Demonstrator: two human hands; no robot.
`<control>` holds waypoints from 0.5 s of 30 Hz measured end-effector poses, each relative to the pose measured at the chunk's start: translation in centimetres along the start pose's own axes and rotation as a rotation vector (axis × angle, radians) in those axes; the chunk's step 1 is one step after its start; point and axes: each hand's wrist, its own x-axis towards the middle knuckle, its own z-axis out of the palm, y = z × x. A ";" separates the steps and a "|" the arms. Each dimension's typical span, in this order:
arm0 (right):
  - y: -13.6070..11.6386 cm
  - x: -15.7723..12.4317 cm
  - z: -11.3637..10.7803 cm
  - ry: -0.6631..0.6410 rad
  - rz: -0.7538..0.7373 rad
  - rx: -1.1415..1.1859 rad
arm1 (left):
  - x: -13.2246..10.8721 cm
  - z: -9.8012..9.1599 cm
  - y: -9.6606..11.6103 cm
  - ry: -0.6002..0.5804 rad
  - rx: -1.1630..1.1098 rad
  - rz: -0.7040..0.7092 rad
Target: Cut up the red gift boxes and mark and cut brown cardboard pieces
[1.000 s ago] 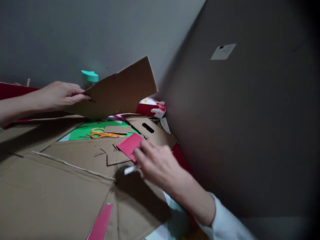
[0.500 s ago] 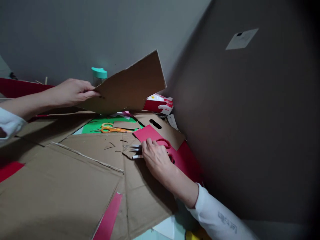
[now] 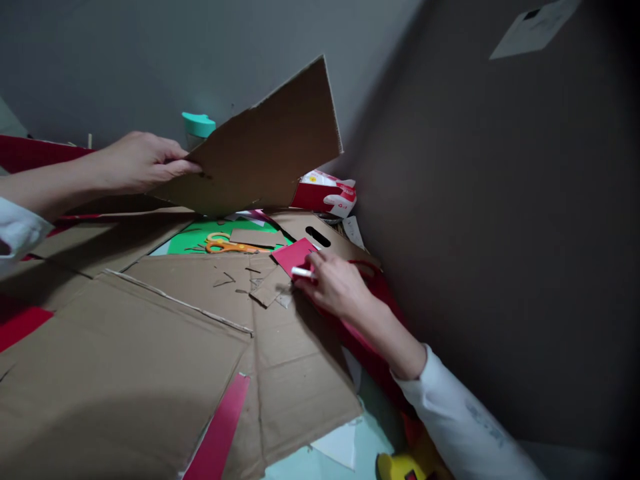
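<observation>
My left hand (image 3: 145, 160) is closed on the edge of a brown cardboard piece (image 3: 270, 140), holding it up at a slant. My right hand (image 3: 340, 280) is closed around a short white pen-like stick (image 3: 303, 272), whose end pokes out past the fingers. It is above a red card sheet (image 3: 293, 255). A dark red scissors handle (image 3: 367, 268) shows behind the right hand; the blades are mostly hidden. Left of this hand, a small cardboard scrap (image 3: 269, 287) rests on the large cardboard sheet (image 3: 165, 360).
Orange scissors (image 3: 233, 247) lie on a green sheet (image 3: 193, 237). A red and white packet (image 3: 325, 195) and a teal-lidded container (image 3: 199, 125) stand behind the raised cardboard. A yellow object (image 3: 400, 465) sits at the lower right, near the grey wall (image 3: 500, 233).
My right hand has moved right, away from the small cardboard scrap, and the scissors blades no longer show there. The left hand still holds the cardboard up. The view has shifted slightly.
</observation>
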 end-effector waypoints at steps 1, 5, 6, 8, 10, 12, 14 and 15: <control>-0.9 -0.3 0.0 0.002 -0.040 0.008 | 0.0 0.0 0.0 0.006 0.003 0.002; -1.9 0.1 0.8 0.024 -0.018 -0.005 | 0.3 0.0 -0.2 0.006 0.027 0.015; -1.5 0.5 1.1 0.030 0.011 -0.008 | 0.3 0.0 -0.3 0.001 0.031 0.017; -0.3 1.4 1.4 0.026 0.048 -0.005 | 0.3 0.1 -0.5 0.000 0.038 0.018; 1.0 1.9 1.4 0.003 0.049 0.012 | 0.1 0.0 -0.5 0.000 0.036 0.021; 1.8 2.0 1.2 -0.020 0.033 0.032 | 0.0 -0.1 -0.3 0.000 0.026 0.031; 1.9 1.6 0.7 -0.027 0.004 0.048 | -0.2 -0.2 -0.1 0.001 0.019 0.022; 1.6 1.3 0.4 -0.029 -0.024 0.056 | -0.2 -0.3 0.1 0.004 0.020 0.003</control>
